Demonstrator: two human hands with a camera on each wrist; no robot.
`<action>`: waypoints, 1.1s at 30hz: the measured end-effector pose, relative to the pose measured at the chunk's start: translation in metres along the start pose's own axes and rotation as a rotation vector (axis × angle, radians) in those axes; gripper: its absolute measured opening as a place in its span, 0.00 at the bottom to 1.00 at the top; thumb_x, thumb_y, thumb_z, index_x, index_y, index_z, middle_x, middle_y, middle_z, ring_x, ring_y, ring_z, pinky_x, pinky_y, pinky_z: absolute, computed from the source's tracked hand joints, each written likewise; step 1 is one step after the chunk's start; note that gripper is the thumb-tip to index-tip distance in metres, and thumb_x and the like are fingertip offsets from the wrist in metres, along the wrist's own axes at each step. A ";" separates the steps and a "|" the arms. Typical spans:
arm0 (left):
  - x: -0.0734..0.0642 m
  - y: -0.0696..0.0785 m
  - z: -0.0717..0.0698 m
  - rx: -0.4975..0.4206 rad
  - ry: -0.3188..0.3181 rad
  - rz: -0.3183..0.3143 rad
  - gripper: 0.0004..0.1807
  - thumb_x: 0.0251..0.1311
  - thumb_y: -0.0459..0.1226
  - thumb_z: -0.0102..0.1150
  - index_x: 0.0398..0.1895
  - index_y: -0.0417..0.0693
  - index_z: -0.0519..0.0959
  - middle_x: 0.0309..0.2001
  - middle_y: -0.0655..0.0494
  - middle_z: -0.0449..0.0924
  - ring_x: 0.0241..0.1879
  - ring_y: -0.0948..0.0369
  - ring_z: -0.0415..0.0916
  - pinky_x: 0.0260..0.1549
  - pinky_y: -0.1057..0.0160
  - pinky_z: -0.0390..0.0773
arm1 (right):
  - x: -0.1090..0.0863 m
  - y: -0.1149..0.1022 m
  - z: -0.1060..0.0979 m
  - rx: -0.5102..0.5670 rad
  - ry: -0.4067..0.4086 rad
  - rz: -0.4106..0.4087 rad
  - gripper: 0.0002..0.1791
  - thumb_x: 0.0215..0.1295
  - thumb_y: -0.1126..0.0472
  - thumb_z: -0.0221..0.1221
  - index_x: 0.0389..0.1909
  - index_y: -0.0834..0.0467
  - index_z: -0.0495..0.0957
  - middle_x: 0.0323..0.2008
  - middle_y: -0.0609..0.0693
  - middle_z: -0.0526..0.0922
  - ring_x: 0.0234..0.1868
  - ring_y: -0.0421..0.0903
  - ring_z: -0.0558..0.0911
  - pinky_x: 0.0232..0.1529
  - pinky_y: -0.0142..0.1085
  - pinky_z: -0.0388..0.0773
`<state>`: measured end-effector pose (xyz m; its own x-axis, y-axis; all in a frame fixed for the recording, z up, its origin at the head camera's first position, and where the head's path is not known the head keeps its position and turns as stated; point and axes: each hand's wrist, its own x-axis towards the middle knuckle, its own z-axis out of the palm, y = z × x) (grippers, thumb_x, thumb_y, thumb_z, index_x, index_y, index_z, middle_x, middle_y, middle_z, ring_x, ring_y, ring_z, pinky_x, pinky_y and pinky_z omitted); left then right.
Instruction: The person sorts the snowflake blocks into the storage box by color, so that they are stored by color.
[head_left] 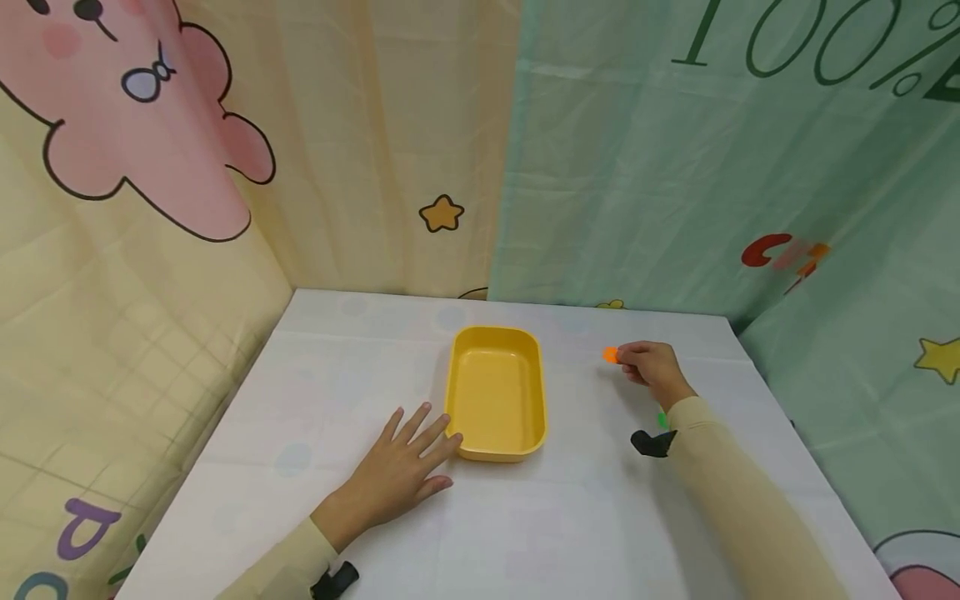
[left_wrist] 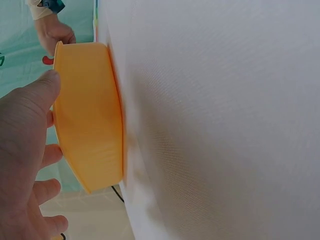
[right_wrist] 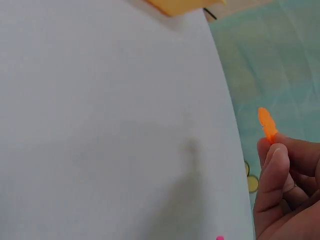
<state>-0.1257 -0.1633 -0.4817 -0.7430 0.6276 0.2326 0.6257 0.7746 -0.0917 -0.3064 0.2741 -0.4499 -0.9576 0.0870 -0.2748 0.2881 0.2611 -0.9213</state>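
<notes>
A small flat orange piece (right_wrist: 267,123) is pinched between the thumb and fingers of my right hand (head_left: 651,367), raised over the right side of the table. What kind of piece it is I cannot tell. My left hand (head_left: 405,467) has its fingers spread at the near left corner of a yellow rectangular tray (head_left: 498,457). In the left wrist view the fingers of that hand (left_wrist: 25,150) lie beside the rim of the tray (left_wrist: 90,115). The tray's inside holds nothing visible. A green piece (head_left: 663,419) shows partly behind the right sleeve.
A white cloth covers the table (head_left: 300,375). Patterned curtains (head_left: 390,150) hang behind it and at both sides. In the right wrist view a bit of something pink (right_wrist: 220,238) shows at the bottom edge. Each wrist bears a black strap mount (head_left: 335,581).
</notes>
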 end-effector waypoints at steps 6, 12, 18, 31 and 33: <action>0.000 -0.001 0.000 0.007 0.007 0.010 0.35 0.69 0.62 0.54 0.74 0.61 0.69 0.76 0.50 0.65 0.77 0.42 0.56 0.70 0.33 0.59 | 0.004 -0.025 0.041 0.116 -0.008 0.028 0.19 0.72 0.65 0.61 0.58 0.71 0.75 0.31 0.47 0.84 0.27 0.36 0.83 0.35 0.26 0.84; -0.003 -0.001 0.002 -0.003 -0.001 0.012 0.35 0.69 0.62 0.53 0.75 0.61 0.69 0.77 0.51 0.64 0.77 0.43 0.55 0.70 0.33 0.59 | 0.004 -0.047 0.071 0.122 -0.030 0.056 0.18 0.71 0.64 0.62 0.58 0.67 0.78 0.40 0.53 0.85 0.30 0.39 0.86 0.40 0.29 0.85; 0.000 -0.004 0.002 -0.014 -0.006 0.021 0.35 0.70 0.63 0.50 0.75 0.61 0.68 0.76 0.49 0.64 0.77 0.42 0.55 0.71 0.32 0.58 | 0.005 -0.070 0.101 0.132 -0.057 0.015 0.15 0.72 0.67 0.61 0.55 0.69 0.79 0.42 0.56 0.85 0.30 0.40 0.87 0.39 0.30 0.86; -0.002 -0.008 0.000 -0.045 -0.022 -0.005 0.34 0.70 0.63 0.51 0.75 0.61 0.69 0.77 0.52 0.64 0.78 0.43 0.53 0.71 0.31 0.55 | 0.007 -0.085 0.181 0.091 -0.104 -0.013 0.08 0.69 0.71 0.62 0.46 0.67 0.83 0.46 0.61 0.84 0.36 0.48 0.88 0.40 0.32 0.86; -0.001 -0.007 0.001 -0.055 -0.026 -0.007 0.34 0.70 0.63 0.51 0.75 0.62 0.69 0.77 0.52 0.64 0.78 0.43 0.53 0.72 0.31 0.54 | 0.005 -0.085 0.188 0.068 -0.105 -0.004 0.08 0.69 0.71 0.62 0.46 0.67 0.83 0.47 0.62 0.84 0.36 0.48 0.88 0.40 0.32 0.86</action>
<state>-0.1296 -0.1687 -0.4818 -0.7531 0.6243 0.2078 0.6317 0.7743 -0.0367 -0.3371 0.0715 -0.4247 -0.9552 -0.0159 -0.2954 0.2868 0.1953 -0.9379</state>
